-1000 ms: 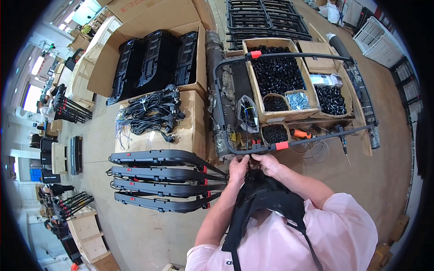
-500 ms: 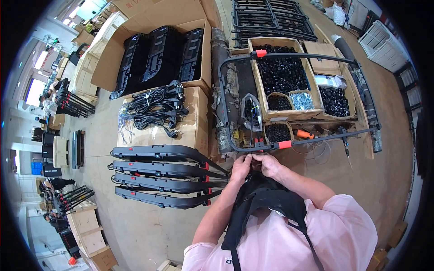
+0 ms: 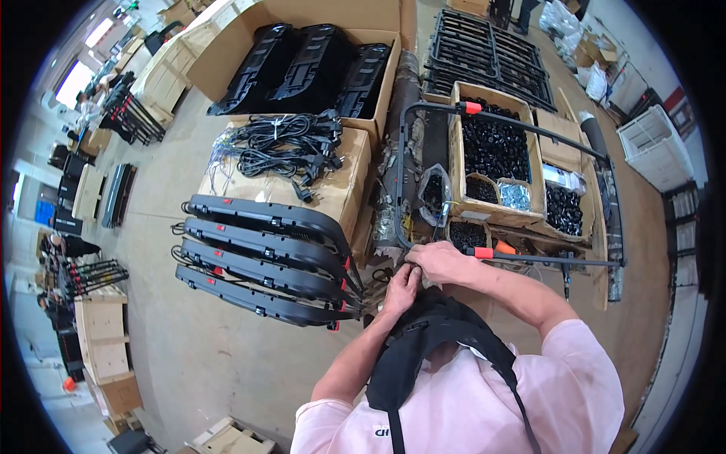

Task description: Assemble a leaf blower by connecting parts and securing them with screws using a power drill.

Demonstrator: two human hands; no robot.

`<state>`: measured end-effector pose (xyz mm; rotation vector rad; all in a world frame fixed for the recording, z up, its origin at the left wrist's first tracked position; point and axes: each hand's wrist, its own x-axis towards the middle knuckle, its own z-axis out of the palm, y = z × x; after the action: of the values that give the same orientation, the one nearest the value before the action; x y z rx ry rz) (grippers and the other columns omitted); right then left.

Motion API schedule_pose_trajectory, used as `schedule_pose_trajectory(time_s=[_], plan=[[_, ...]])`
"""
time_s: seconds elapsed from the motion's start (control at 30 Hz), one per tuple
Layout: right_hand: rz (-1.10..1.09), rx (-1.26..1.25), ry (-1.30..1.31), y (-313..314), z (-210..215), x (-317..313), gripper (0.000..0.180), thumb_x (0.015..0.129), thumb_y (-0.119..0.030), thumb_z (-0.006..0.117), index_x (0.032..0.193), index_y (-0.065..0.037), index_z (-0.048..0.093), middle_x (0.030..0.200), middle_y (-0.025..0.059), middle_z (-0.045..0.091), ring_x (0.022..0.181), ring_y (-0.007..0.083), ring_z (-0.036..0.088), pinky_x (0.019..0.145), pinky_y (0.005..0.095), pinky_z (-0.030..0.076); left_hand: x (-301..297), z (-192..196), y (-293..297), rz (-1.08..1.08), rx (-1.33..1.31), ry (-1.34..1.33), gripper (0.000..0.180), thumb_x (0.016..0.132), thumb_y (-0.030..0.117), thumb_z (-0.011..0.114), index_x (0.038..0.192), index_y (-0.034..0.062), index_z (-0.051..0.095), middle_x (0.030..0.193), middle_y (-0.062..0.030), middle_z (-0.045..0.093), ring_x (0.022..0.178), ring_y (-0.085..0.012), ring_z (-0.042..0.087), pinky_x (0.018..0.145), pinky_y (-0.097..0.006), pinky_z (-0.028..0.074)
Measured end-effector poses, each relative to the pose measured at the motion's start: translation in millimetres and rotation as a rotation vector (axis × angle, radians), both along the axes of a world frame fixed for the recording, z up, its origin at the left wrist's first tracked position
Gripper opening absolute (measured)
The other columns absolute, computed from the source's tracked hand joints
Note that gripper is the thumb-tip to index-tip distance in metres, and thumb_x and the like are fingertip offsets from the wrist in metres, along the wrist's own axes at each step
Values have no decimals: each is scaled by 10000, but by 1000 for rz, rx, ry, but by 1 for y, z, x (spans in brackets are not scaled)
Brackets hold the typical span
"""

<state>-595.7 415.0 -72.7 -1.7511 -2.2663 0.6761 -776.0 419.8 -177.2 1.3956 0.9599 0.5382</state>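
Note:
A dark tubular frame (image 3: pixel 400 174) with rounded corners and red clips lies across the parts boxes in front of me. At its near left corner, my right hand (image 3: pixel 440 262) is closed over the near bar, covering part of it. My left hand (image 3: pixel 402 289) is just below, its fingers pinched together close to the right fingertips. What each hand grips is hidden by the fingers. A red clip (image 3: pixel 479 253) sits on the near bar just right of my right hand.
A wooden crate (image 3: pixel 454 151) holds black parts and small screws. Several black frames with housings (image 3: pixel 265 244) stand on the left. Coiled black cables (image 3: pixel 283 147) lie on a carton (image 3: pixel 340 170). Black moulded panels (image 3: pixel 321 60) fill an open box. An orange-handled tool (image 3: pixel 504 247) lies behind the near bar.
My right hand has moved up from below the near bar onto the frame's corner. The left hand stays close below it. The whole view has shifted and turned slightly.

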Motion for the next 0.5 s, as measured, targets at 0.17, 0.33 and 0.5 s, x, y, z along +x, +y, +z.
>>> schedule_pose_trajectory(time_s=[0.17,0.33,0.5], plan=[[315,-136,-225,27,3,-1,244,883,-164,663,1086,-28,660,1015,181,732,990,372,733,828,492,592,-11,16,6,-59,-1,36,318,1084,293,546,1187,9,646,1030,-190,715,949,-280,688,860,-402,535],[495,-90,-244,37,4,4,242,904,-138,616,1123,-36,638,1042,163,705,1039,343,697,893,457,572,-20,14,7,-112,-33,30,352,1065,277,515,1264,6,620,1232,-256,685,1189,-393,650,1015,-448,494],[544,4,-180,36,14,8,215,909,-132,617,1103,-41,631,1006,153,659,1009,334,679,882,445,553,-22,13,3,-89,2,37,356,1062,262,514,1284,1,609,1240,-268,680,1207,-401,646,1029,-454,490]])
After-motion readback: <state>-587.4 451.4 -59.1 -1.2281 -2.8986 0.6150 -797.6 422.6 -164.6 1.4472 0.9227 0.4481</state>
